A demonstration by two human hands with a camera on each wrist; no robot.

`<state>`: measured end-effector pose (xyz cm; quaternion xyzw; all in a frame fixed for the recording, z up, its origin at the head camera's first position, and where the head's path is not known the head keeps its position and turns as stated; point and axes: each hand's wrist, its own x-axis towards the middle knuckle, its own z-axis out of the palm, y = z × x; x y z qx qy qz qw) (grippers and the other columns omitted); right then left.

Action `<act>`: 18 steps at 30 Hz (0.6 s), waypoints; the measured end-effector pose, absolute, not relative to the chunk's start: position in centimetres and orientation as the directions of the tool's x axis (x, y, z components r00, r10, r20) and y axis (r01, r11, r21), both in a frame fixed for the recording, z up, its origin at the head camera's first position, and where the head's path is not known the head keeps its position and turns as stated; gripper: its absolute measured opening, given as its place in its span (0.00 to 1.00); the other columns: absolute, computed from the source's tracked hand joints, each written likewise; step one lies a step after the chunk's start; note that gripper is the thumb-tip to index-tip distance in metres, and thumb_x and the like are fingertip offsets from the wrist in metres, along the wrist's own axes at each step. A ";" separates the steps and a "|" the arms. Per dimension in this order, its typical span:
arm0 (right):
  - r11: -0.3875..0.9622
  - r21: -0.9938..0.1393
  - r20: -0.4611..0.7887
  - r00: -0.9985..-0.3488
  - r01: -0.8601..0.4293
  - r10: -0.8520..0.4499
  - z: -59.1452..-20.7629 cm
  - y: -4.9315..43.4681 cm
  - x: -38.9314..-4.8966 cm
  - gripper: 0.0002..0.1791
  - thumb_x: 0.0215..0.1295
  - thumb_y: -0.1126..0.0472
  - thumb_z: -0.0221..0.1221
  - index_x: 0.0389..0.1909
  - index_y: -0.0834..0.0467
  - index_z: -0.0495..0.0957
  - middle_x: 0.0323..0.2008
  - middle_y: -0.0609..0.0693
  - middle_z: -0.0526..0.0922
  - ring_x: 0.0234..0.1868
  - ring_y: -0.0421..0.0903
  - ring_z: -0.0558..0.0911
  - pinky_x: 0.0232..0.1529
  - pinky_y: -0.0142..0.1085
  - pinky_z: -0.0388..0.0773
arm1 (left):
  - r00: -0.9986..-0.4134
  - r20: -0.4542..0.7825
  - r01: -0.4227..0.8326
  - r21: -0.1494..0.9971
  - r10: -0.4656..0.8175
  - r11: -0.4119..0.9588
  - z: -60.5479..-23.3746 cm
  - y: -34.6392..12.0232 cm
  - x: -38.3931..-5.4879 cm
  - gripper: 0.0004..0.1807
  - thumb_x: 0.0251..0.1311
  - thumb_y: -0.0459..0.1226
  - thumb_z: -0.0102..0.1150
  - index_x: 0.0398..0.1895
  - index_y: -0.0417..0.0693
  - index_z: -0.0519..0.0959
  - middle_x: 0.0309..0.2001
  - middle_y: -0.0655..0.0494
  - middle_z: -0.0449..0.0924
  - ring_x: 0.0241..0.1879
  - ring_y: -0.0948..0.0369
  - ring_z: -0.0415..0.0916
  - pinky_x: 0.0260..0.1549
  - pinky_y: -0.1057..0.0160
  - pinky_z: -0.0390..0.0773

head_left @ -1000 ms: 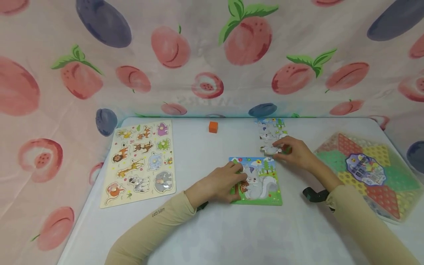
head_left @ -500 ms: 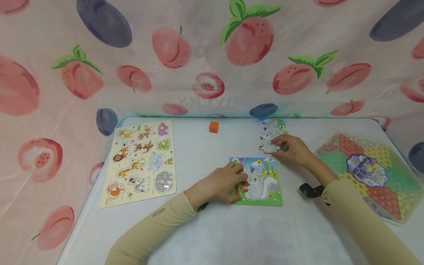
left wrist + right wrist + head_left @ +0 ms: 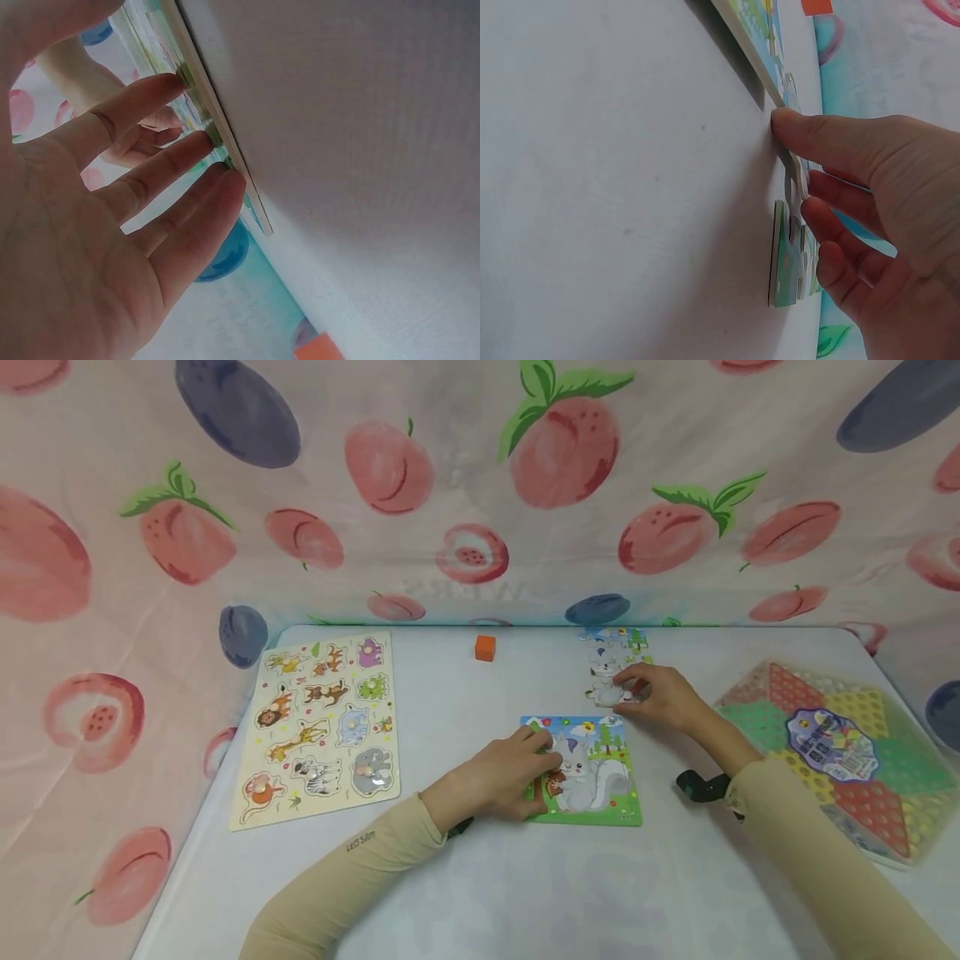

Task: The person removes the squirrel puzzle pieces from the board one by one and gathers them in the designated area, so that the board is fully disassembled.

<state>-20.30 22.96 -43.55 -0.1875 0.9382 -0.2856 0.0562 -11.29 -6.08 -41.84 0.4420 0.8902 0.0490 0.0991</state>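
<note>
Pink fruit-print cloth hangs right behind the white table and, look, down its left side too!

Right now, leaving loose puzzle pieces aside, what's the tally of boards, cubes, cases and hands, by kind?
Boards: 2 (animal board, squirrel board)
Cubes: 1 (orange cube)
Cases: 1 (labelled case)
Hands: 2 (left hand, right hand)
Total: 6

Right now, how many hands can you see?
2: the left hand touching the squirrel puzzle board, and the right hand pinching a gray-and-white puzzle piece just beyond it.
</note>
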 end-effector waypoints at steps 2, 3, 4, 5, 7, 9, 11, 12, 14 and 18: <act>0.766 -0.558 0.000 -0.923 -0.320 -0.385 -43.6 23.0 -20.4 0.23 0.54 0.61 0.73 0.49 0.64 0.81 0.48 0.63 0.82 0.42 0.56 0.80 0.45 0.52 0.74 | -0.588 -0.130 0.779 0.174 0.798 0.602 -41.8 -6.1 -11.3 0.24 0.57 0.51 0.65 0.56 0.56 0.77 0.56 0.55 0.69 0.53 0.59 0.64 0.39 0.67 0.75; 0.766 -0.558 -0.002 -0.923 -0.319 -0.385 -43.5 23.1 -20.4 0.23 0.54 0.60 0.73 0.49 0.64 0.81 0.48 0.63 0.82 0.42 0.56 0.80 0.45 0.52 0.74 | -0.588 -0.127 0.780 0.173 0.799 0.602 -41.9 -6.0 -11.3 0.24 0.57 0.51 0.65 0.56 0.56 0.77 0.56 0.55 0.69 0.53 0.59 0.64 0.38 0.67 0.75; 0.766 -0.558 -0.004 -0.922 -0.319 -0.386 -43.6 23.1 -20.4 0.23 0.54 0.60 0.73 0.49 0.64 0.81 0.48 0.63 0.82 0.42 0.56 0.80 0.46 0.52 0.74 | -0.588 -0.127 0.780 0.173 0.799 0.601 -41.9 -6.0 -11.3 0.24 0.57 0.51 0.65 0.56 0.56 0.77 0.56 0.55 0.69 0.53 0.59 0.64 0.38 0.67 0.75; 0.766 -0.558 -0.005 -0.922 -0.319 -0.387 -43.6 23.1 -20.4 0.22 0.54 0.61 0.73 0.49 0.64 0.81 0.48 0.63 0.82 0.43 0.57 0.80 0.46 0.53 0.74 | -0.588 -0.126 0.780 0.174 0.799 0.601 -41.9 -6.0 -11.3 0.24 0.56 0.51 0.65 0.56 0.56 0.77 0.56 0.55 0.69 0.53 0.59 0.64 0.38 0.67 0.75; 0.765 -0.558 -0.003 -0.922 -0.320 -0.388 -43.6 23.2 -20.4 0.22 0.54 0.61 0.73 0.49 0.64 0.81 0.49 0.64 0.82 0.43 0.57 0.80 0.46 0.53 0.74 | -0.588 -0.125 0.780 0.174 0.799 0.601 -41.9 -6.0 -11.3 0.24 0.56 0.51 0.65 0.56 0.55 0.77 0.56 0.55 0.69 0.53 0.59 0.64 0.38 0.67 0.75; 0.764 -0.559 -0.002 -0.921 -0.322 -0.390 -43.6 23.2 -20.4 0.22 0.54 0.61 0.73 0.49 0.64 0.81 0.49 0.64 0.82 0.43 0.57 0.81 0.46 0.54 0.75 | -0.589 -0.125 0.779 0.174 0.799 0.602 -41.9 -6.0 -11.3 0.25 0.56 0.51 0.65 0.56 0.55 0.77 0.56 0.55 0.69 0.53 0.59 0.64 0.39 0.67 0.75; 0.764 -0.559 -0.001 -0.920 -0.324 -0.391 -43.6 23.2 -20.4 0.22 0.54 0.61 0.73 0.49 0.64 0.81 0.50 0.64 0.81 0.43 0.57 0.81 0.47 0.54 0.74 | -0.590 -0.124 0.779 0.173 0.798 0.602 -41.9 -6.1 -11.3 0.25 0.56 0.51 0.65 0.56 0.55 0.77 0.56 0.55 0.69 0.53 0.59 0.64 0.38 0.67 0.75; 0.763 -0.559 -0.001 -0.920 -0.324 -0.392 -43.6 23.2 -20.4 0.22 0.54 0.61 0.73 0.49 0.64 0.81 0.50 0.64 0.81 0.43 0.57 0.81 0.47 0.54 0.74 | -0.590 -0.124 0.779 0.172 0.798 0.602 -41.9 -6.1 -11.3 0.25 0.56 0.51 0.65 0.56 0.55 0.77 0.56 0.55 0.69 0.53 0.59 0.64 0.38 0.67 0.75; 0.763 -0.559 -0.001 -0.920 -0.324 -0.392 -43.6 23.2 -20.4 0.22 0.54 0.61 0.73 0.50 0.64 0.81 0.50 0.65 0.81 0.43 0.57 0.81 0.47 0.54 0.74 | -0.589 -0.123 0.780 0.170 0.799 0.602 -41.9 -6.1 -11.3 0.25 0.56 0.51 0.65 0.56 0.55 0.77 0.56 0.55 0.69 0.53 0.59 0.64 0.38 0.67 0.75; 0.766 -0.556 -0.003 -0.921 -0.322 -0.389 -43.7 23.2 -20.4 0.23 0.53 0.61 0.73 0.50 0.64 0.81 0.50 0.65 0.81 0.42 0.57 0.81 0.47 0.54 0.74 | -0.589 -0.120 0.782 0.164 0.799 0.601 -42.0 -6.1 -11.2 0.25 0.57 0.52 0.65 0.56 0.55 0.77 0.56 0.55 0.69 0.53 0.59 0.64 0.38 0.68 0.75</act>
